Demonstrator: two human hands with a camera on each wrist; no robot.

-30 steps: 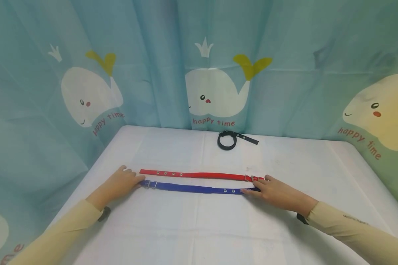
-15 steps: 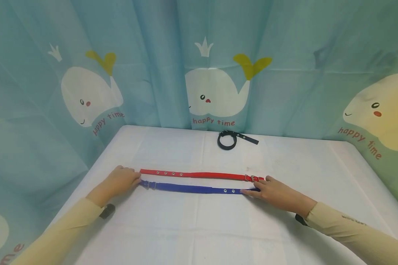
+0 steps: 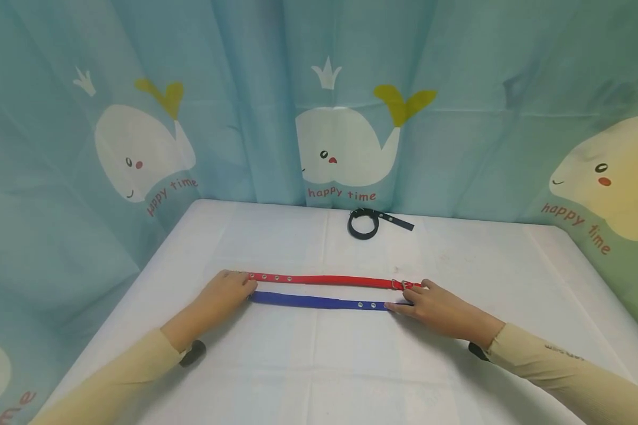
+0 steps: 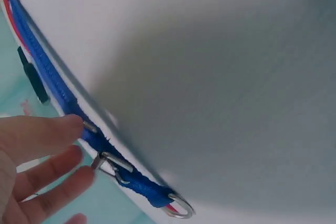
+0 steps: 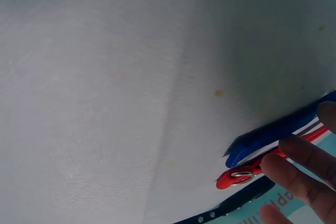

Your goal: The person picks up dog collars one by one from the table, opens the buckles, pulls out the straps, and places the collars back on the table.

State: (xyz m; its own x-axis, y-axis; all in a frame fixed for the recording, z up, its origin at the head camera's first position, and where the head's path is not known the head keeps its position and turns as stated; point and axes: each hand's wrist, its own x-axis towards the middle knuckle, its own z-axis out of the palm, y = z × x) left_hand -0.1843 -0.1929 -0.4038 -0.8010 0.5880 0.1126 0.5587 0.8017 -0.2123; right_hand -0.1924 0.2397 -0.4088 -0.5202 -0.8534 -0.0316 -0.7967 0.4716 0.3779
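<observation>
A blue collar (image 3: 298,300) and a red collar (image 3: 340,280) lie stretched out side by side, the blue one nearer the person. My left hand (image 3: 225,295) covers their left ends. In the left wrist view its thumb (image 4: 68,129) touches the blue strap beside the metal buckle (image 4: 116,162), fingers loosely extended; a D-ring (image 4: 185,209) tips that end. My right hand (image 3: 436,307) rests at the right ends, thumb on the blue strap and fingers over the red buckle end. The right wrist view shows its fingers (image 5: 302,174) extended over the red collar.
A black collar (image 3: 401,223), partly coiled into a ring, lies at the back of the white-covered table (image 3: 319,366). Behind the table hangs a blue-green curtain (image 3: 266,118) printed with white whales.
My left hand has moved right from the collars' left tips and now covers the blue buckle and the red end. The right hand and both collars stay about where they were.
</observation>
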